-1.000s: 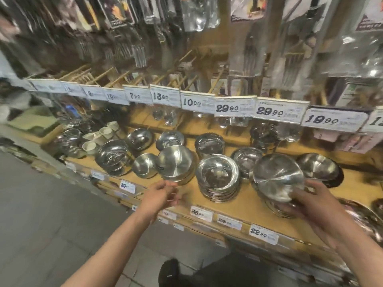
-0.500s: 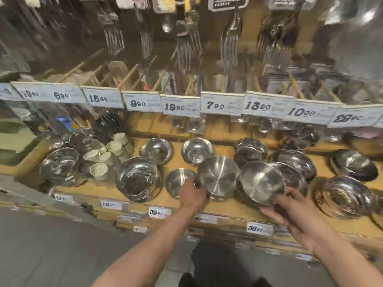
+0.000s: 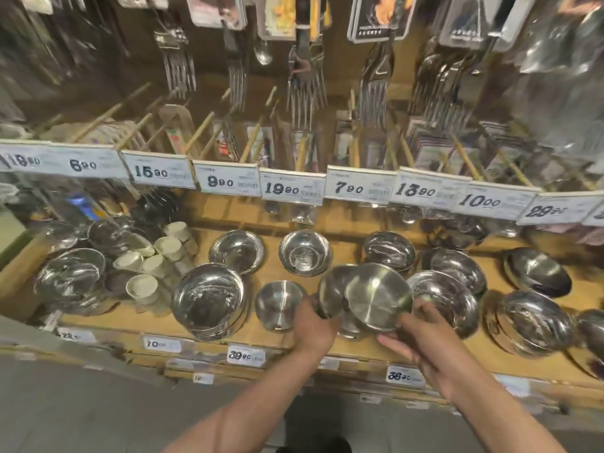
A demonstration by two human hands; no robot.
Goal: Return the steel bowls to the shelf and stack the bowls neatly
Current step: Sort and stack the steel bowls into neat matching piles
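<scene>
Lower centre: my right hand [image 3: 421,341] grips tilted bowl [image 3: 376,295], touching second bowl [image 3: 330,294] just left, gripped by my left hand [image 3: 313,328].

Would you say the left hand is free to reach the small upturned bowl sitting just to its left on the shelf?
Probably not yet: the left hand already grips a tilted bowl. The small upturned bowl sits right beside it, with nothing in between.

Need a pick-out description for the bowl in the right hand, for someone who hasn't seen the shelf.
Start at the wooden shelf below the row of white price tags, and go to its front edge, middle. There the right hand holds a steel bowl. Unlike the neighbours sitting mouth-up on the shelf, it is tipped on edge, its flat brushed base facing the camera, overlapping another tilted bowl at the left hand.
</scene>
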